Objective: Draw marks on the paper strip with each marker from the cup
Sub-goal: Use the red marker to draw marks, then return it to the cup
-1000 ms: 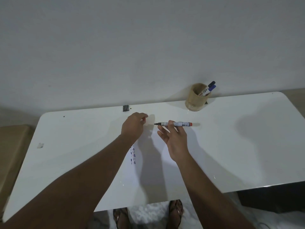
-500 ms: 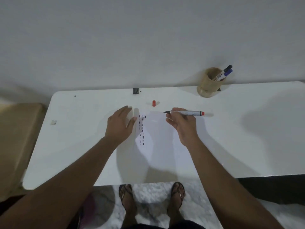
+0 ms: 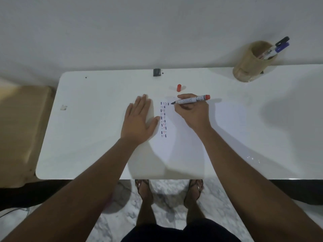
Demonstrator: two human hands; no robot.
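Note:
A white paper strip (image 3: 173,130) lies on the white table (image 3: 87,137), with columns of small blue and red marks (image 3: 163,119) down its left part. My right hand (image 3: 192,114) grips an uncapped marker with a red end (image 3: 191,100), its tip down at the top row of marks. My left hand (image 3: 138,121) lies flat, fingers spread, just left of the marks, thumb touching the strip. The marker's red cap (image 3: 178,88) rests on the table behind the strip. A tan cup (image 3: 251,63) at the back right holds two markers (image 3: 277,48).
A small black object (image 3: 157,72) sits at the table's far edge by the wall. A scrap of tape (image 3: 63,107) lies at the left. A tan box (image 3: 19,130) stands left of the table. My sandalled feet (image 3: 169,189) show below the near edge.
The view tilted down. My left hand let go of the red cap, which now lies on the table, and flattened beside the strip. My right hand brought the marker tip down to the marks.

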